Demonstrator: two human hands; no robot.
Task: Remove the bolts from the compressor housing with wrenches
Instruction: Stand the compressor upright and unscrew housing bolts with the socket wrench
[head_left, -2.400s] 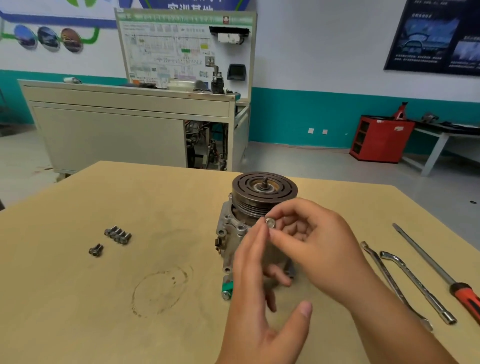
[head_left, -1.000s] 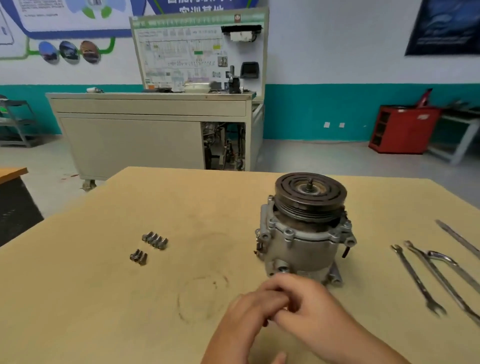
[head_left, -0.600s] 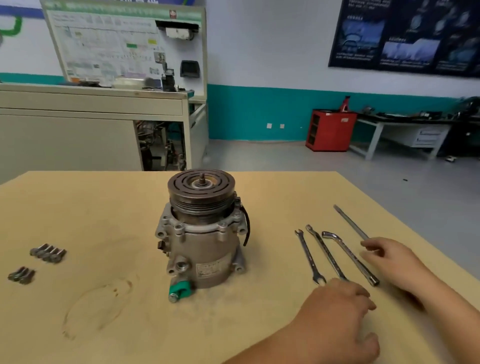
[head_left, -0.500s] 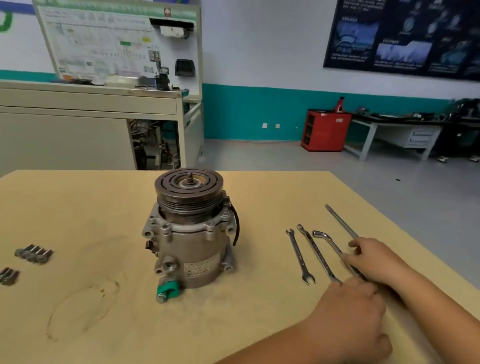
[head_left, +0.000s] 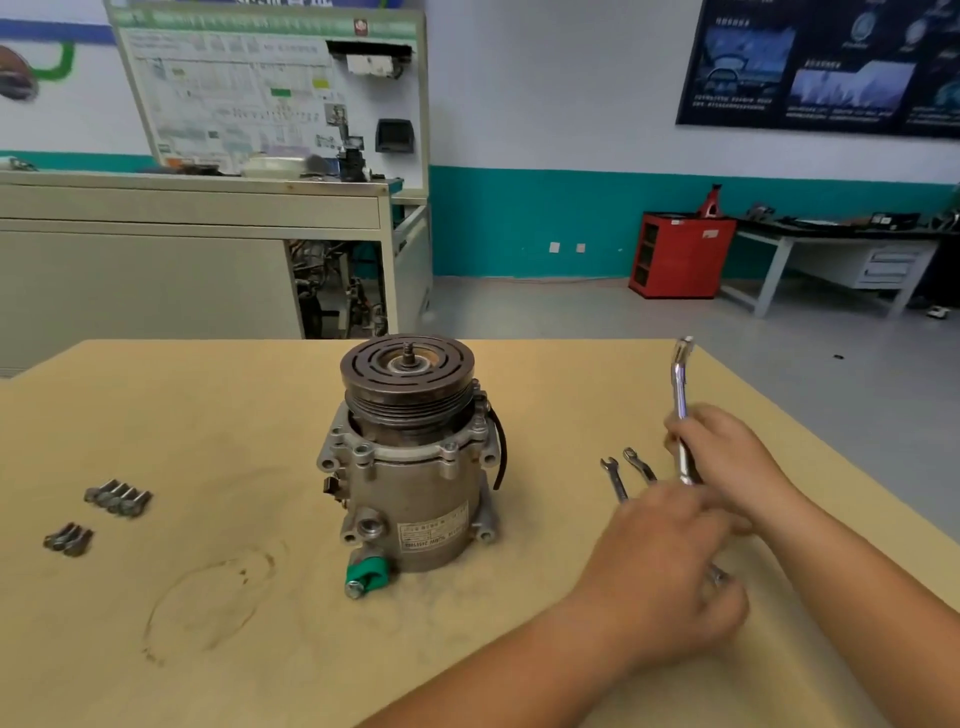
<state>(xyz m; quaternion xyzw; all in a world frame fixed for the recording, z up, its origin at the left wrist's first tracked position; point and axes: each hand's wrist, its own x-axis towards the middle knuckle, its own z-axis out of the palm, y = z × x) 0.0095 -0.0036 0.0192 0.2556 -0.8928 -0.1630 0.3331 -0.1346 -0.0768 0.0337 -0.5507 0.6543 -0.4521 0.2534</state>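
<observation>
Gripping a socket wrench (head_left: 678, 384) nearly upright, the right hand (head_left: 727, 457) hovers above the bench (head_left: 208, 415). Whether the blurred left hand (head_left: 670, 571) grips anything, I cannot tell. The compressor (head_left: 415, 493) stands upright mid-bench.

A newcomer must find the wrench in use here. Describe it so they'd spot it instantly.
On the tan table, look right of the grey compressor standing in the middle. Two flat wrenches lie there; beside them the right hand grips a shiny wrench. Unlike those two, it is held clear of the table, nearly upright, bent head pointing up.
</observation>
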